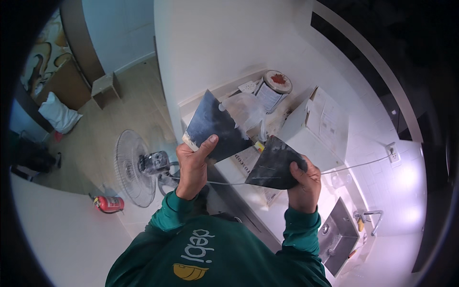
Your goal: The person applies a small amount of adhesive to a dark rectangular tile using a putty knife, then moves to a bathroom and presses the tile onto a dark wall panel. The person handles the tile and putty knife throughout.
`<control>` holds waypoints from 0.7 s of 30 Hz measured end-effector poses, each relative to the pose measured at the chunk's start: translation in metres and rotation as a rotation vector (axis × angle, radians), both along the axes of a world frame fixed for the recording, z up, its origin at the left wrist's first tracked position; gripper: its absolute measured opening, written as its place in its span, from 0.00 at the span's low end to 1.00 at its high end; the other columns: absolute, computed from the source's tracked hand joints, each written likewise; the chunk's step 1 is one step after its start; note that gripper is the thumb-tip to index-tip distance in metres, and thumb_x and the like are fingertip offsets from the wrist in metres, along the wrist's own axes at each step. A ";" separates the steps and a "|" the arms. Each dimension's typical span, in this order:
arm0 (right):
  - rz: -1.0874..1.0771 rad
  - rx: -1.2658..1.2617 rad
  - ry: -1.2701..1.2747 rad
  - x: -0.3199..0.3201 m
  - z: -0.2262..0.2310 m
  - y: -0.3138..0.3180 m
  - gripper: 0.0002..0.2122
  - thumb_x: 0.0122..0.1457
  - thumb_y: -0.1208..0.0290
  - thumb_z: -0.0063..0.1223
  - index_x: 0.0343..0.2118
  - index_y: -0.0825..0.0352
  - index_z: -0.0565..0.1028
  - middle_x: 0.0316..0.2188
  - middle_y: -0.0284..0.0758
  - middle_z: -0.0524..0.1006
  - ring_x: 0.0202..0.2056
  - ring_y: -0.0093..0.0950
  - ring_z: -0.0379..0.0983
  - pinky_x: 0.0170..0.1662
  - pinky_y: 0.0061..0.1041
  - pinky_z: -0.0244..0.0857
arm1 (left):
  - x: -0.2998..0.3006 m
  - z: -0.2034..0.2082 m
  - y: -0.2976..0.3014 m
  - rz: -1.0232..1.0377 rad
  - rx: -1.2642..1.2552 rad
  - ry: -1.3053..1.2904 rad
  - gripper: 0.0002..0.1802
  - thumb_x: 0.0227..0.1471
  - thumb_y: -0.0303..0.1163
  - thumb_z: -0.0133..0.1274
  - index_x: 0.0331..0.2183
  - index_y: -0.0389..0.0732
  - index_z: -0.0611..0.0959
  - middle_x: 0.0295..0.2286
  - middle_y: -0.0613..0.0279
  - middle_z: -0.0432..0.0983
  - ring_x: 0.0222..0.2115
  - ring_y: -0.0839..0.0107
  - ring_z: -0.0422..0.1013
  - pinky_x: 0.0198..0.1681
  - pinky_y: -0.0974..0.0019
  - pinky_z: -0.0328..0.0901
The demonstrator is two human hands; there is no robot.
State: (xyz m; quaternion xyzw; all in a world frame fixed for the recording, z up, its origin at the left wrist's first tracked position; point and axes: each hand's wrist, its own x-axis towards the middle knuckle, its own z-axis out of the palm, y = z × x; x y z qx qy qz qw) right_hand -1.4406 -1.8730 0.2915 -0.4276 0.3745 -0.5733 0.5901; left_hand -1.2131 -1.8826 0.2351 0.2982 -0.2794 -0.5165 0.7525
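My left hand (193, 165) is closed on a dark, flat, four-sided plate (215, 126), its thumb lying on the top face. White paste-like smears run along that plate's far right edge. A second dark flat plate (271, 165), smaller and with thin pale scratches, is gripped by my right hand (306, 184), thumb on top. The two plates are held up over the counter, their near edges close together. Behind them lies a translucent plastic bag (245, 111). A round can (272, 91) with a reddish patch on its lid stands farther back.
A large white box (318, 126) sits on the counter, right of the can. To the right is a sink (340, 234) with a faucet (373, 217). A cable (354, 166) runs to the wall outlet (393, 153). At left stand a fan (136, 167) and a red fire extinguisher (109, 204).
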 end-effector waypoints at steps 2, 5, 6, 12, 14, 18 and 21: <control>0.016 0.073 -0.188 0.003 -0.008 0.027 0.13 0.58 0.78 0.54 0.46 0.77 0.75 0.39 0.38 0.79 0.40 0.26 0.76 0.48 0.26 0.67 | -0.007 0.005 0.030 0.097 0.027 -0.110 0.14 0.53 0.23 0.57 0.43 0.33 0.80 0.40 0.61 0.79 0.40 0.74 0.74 0.48 0.68 0.66; -0.016 0.148 -0.309 0.012 -0.015 0.055 0.12 0.58 0.79 0.52 0.44 0.76 0.75 0.39 0.40 0.79 0.39 0.30 0.77 0.48 0.28 0.69 | -0.012 0.011 0.074 0.168 -0.005 -0.146 0.13 0.52 0.22 0.58 0.42 0.33 0.81 0.38 0.62 0.80 0.36 0.76 0.74 0.42 0.71 0.66; 0.009 0.143 -0.375 0.016 -0.016 0.061 0.11 0.57 0.79 0.51 0.42 0.75 0.76 0.38 0.40 0.80 0.38 0.31 0.78 0.48 0.29 0.70 | -0.014 0.013 0.086 0.202 -0.017 -0.150 0.12 0.52 0.22 0.59 0.41 0.33 0.82 0.36 0.63 0.81 0.34 0.78 0.74 0.39 0.72 0.67; -0.067 0.108 -0.340 0.058 -0.035 0.093 0.11 0.55 0.80 0.58 0.41 0.77 0.75 0.35 0.35 0.78 0.37 0.22 0.74 0.44 0.20 0.65 | -0.007 0.013 0.145 0.358 -0.037 -0.300 0.16 0.51 0.20 0.59 0.44 0.31 0.80 0.39 0.60 0.79 0.39 0.73 0.73 0.47 0.67 0.66; -0.082 0.058 -0.278 0.072 -0.039 0.097 0.12 0.55 0.79 0.59 0.41 0.78 0.74 0.35 0.34 0.78 0.37 0.21 0.73 0.44 0.20 0.65 | -0.001 0.011 0.160 0.416 -0.021 -0.377 0.14 0.52 0.20 0.59 0.43 0.31 0.80 0.38 0.60 0.79 0.38 0.73 0.73 0.46 0.68 0.67; 0.005 -0.015 -0.220 0.108 -0.043 0.109 0.12 0.55 0.78 0.60 0.40 0.78 0.74 0.36 0.35 0.77 0.38 0.22 0.73 0.46 0.22 0.66 | 0.021 0.009 0.193 0.514 0.041 -0.436 0.08 0.51 0.23 0.62 0.35 0.32 0.83 0.29 0.65 0.79 0.27 0.78 0.71 0.31 0.73 0.66; 0.020 -0.032 -0.150 0.145 -0.045 0.119 0.11 0.55 0.78 0.60 0.40 0.75 0.74 0.38 0.36 0.78 0.39 0.27 0.74 0.47 0.26 0.68 | 0.047 0.009 0.215 0.613 0.040 -0.463 0.05 0.50 0.26 0.63 0.29 0.33 0.84 0.21 0.69 0.76 0.21 0.81 0.68 0.24 0.74 0.61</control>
